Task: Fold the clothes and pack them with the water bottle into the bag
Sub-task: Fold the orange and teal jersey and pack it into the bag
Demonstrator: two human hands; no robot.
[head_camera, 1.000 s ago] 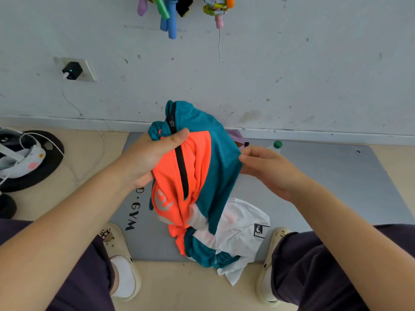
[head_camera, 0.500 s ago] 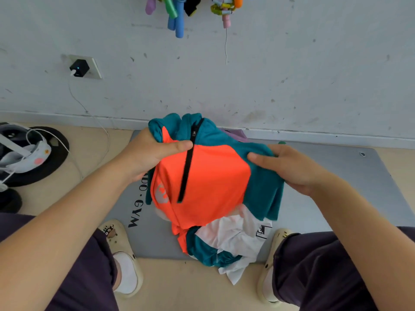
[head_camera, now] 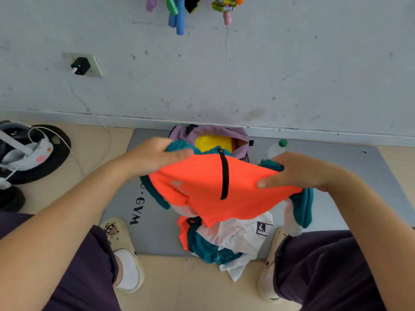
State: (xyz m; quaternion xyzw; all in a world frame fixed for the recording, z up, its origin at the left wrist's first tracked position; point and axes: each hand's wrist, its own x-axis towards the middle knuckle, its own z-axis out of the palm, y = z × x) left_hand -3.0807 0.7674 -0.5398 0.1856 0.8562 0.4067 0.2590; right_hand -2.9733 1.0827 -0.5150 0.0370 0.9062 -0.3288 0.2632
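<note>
Orange and teal zip-front sports top point(head_camera: 215, 189) is stretched flat in the air between both hands above the grey gym mat point(head_camera: 155, 232), its black zipper running down the middle. The left hand point(head_camera: 157, 156) grips the top's left shoulder, thumb lying over the orange cloth and fingers curled under the teal edge. The right hand point(head_camera: 292, 173) pinches the right shoulder the same way, thumb on the orange panel, teal sleeve hanging below it. Under the held garment, a crumpled heap of white, teal and orange clothing point(head_camera: 226, 239) lies on the near edge of the mat, spilling onto the beige floor between the person's cream clogs point(head_camera: 125, 254). Beyond the top, against the wall, sits the open lilac bag point(head_camera: 238, 135) with something yellow inside. Just right of the bag lies the clear plastic water bottle with a green cap point(head_camera: 277, 149), partly hidden behind the right hand. Farther left, a black charger point(head_camera: 79, 66) sits in a wall socket, and coloured handles point(head_camera: 177, 14) hang from the wall above
</note>
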